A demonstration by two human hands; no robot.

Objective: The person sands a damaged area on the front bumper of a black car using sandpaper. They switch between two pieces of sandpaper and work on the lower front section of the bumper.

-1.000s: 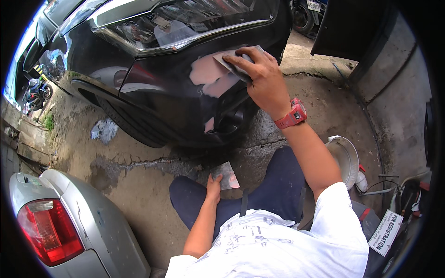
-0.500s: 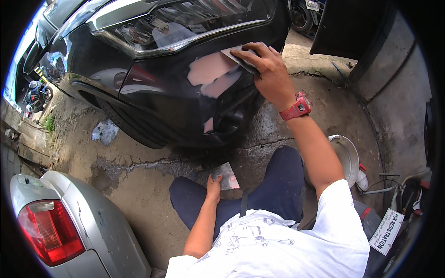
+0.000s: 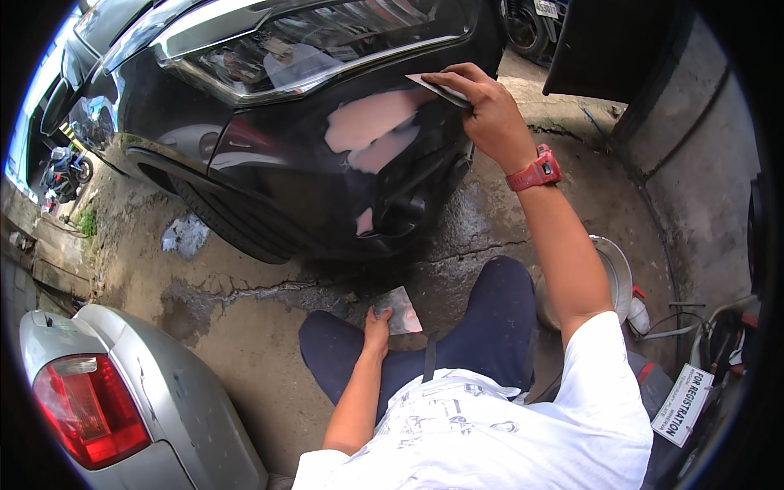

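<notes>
The right hand [image 3: 496,116] gripped a thin, flat spreader [image 3: 443,89], fingers along its upper face, at the corner of the black bumper [image 3: 278,192]. The spreader stood by the upper right end of a pink patch [image 3: 371,121] on the bumper, below the headlight [image 3: 298,61]; whether its edge touched the surface could not be told. The patch had a broad upper part and a paler lower lobe, with a smaller pink spot [image 3: 364,222] well below it, beside a dark recess.

The left hand [image 3: 376,333] was closed on one side of a grey plate [image 3: 399,312], which it held tilted between the knees. A pink smear showed near the plate's right edge.

A red watch [image 3: 535,169] circled the right wrist. The person wore dark trousers [image 3: 500,327] and a white shirt [image 3: 482,433] with line drawings. A tyre [image 3: 220,212] stood left of the patch, under the black fender, on a cracked, partly wet concrete floor [image 3: 261,359]. At lower left was a silver car [image 3: 175,408] with a red tail light [image 3: 90,408]. A pale pail [image 3: 618,273] stood partly behind the right forearm, near the grey wall [image 3: 690,139].
</notes>
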